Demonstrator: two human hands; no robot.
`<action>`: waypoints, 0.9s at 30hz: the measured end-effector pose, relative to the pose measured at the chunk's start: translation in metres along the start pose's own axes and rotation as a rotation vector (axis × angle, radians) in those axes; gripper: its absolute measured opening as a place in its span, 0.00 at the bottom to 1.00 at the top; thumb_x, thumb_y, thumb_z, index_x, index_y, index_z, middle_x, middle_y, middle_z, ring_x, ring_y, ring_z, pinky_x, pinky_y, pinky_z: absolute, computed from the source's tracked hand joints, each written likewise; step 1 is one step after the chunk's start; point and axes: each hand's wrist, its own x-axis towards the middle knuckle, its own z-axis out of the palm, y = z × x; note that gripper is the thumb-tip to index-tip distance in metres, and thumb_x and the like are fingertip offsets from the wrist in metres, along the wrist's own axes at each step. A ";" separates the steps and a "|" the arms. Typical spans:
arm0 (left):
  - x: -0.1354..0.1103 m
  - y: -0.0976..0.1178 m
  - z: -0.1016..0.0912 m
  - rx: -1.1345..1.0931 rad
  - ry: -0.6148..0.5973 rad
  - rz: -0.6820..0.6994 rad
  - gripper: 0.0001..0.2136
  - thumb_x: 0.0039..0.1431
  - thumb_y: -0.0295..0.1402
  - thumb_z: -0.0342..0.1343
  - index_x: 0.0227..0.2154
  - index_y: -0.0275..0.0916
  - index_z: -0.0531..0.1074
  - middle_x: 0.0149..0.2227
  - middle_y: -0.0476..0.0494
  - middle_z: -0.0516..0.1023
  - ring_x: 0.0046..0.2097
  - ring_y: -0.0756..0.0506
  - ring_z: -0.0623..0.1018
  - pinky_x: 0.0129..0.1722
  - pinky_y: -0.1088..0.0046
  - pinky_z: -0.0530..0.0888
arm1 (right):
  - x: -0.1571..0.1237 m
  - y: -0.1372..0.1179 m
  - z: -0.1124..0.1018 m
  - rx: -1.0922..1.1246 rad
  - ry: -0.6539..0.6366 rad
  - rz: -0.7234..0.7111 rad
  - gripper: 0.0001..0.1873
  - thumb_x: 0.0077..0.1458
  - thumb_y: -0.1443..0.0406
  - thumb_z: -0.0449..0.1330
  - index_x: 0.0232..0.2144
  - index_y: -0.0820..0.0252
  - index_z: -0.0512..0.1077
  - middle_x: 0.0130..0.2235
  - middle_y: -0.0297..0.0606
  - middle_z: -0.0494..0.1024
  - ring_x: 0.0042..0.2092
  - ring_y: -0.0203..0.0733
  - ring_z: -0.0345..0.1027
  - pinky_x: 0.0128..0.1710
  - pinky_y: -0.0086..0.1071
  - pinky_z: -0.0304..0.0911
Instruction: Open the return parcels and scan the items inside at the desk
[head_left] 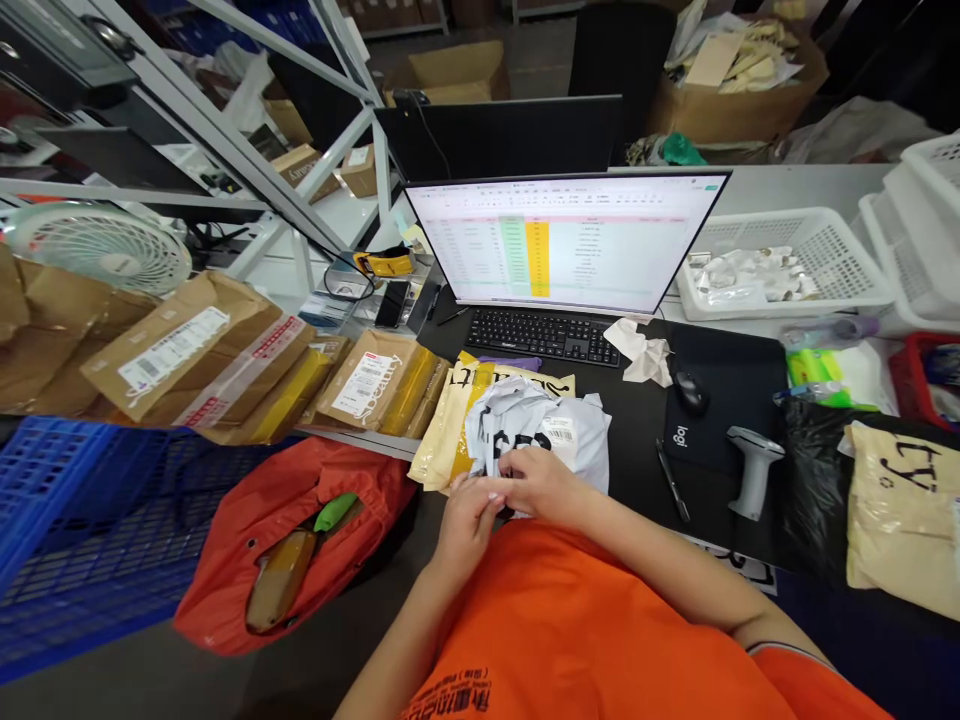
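A crumpled pale grey plastic mailer bag (589,440) with black print and a white barcode label lies at the desk's front edge. It partly covers a cream mailer bag (442,430) with dark lettering and yellow tape. My right hand (544,485) reaches across the grey bag's near edge, its fingers bent and closed on the plastic. Against its fingertips, my left hand (466,515) is closed at the bag's near left corner. The grasped edge is mostly hidden beneath my fingers.
Taped cardboard boxes (202,350) line the left side, above a red sack (300,540) and blue crate (67,520). A monitor (570,240) and keyboard (540,335) stand ahead. Rightward are a mouse (690,393), pen (672,480), barcode scanner (754,470) and white basket (795,290).
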 end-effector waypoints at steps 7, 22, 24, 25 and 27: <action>0.008 0.001 -0.018 0.094 -0.247 0.153 0.15 0.69 0.44 0.48 0.35 0.38 0.73 0.33 0.45 0.77 0.37 0.45 0.73 0.45 0.66 0.67 | 0.001 0.004 -0.028 0.001 -0.042 -0.077 0.11 0.57 0.61 0.61 0.26 0.60 0.72 0.38 0.41 0.71 0.43 0.44 0.62 0.41 0.36 0.59; 0.007 0.011 -0.013 0.493 -0.187 0.618 0.14 0.66 0.30 0.49 0.23 0.39 0.67 0.22 0.50 0.71 0.25 0.48 0.67 0.30 0.66 0.59 | -0.010 0.003 -0.069 0.185 -0.497 -0.220 0.17 0.53 0.71 0.56 0.16 0.58 0.56 0.18 0.30 0.65 0.28 0.36 0.54 0.35 0.35 0.49; 0.008 0.031 -0.026 0.479 -0.115 0.677 0.15 0.67 0.33 0.48 0.23 0.40 0.66 0.22 0.50 0.70 0.25 0.48 0.66 0.28 0.66 0.58 | -0.009 -0.004 -0.094 0.173 -0.491 -0.264 0.17 0.57 0.70 0.54 0.18 0.57 0.58 0.19 0.30 0.64 0.29 0.37 0.55 0.35 0.35 0.49; 0.008 0.041 -0.035 0.471 -0.090 0.697 0.15 0.67 0.33 0.48 0.22 0.40 0.65 0.22 0.50 0.69 0.24 0.48 0.66 0.27 0.66 0.57 | -0.008 -0.009 -0.108 0.160 -0.492 -0.281 0.16 0.60 0.70 0.53 0.20 0.57 0.59 0.20 0.31 0.65 0.30 0.38 0.55 0.35 0.36 0.50; 0.009 0.059 -0.052 0.453 -0.062 0.728 0.16 0.67 0.33 0.49 0.21 0.41 0.64 0.20 0.50 0.68 0.23 0.49 0.64 0.25 0.67 0.56 | -0.006 -0.019 -0.133 0.129 -0.502 -0.306 0.15 0.63 0.69 0.50 0.23 0.56 0.62 0.21 0.32 0.66 0.31 0.39 0.56 0.37 0.36 0.52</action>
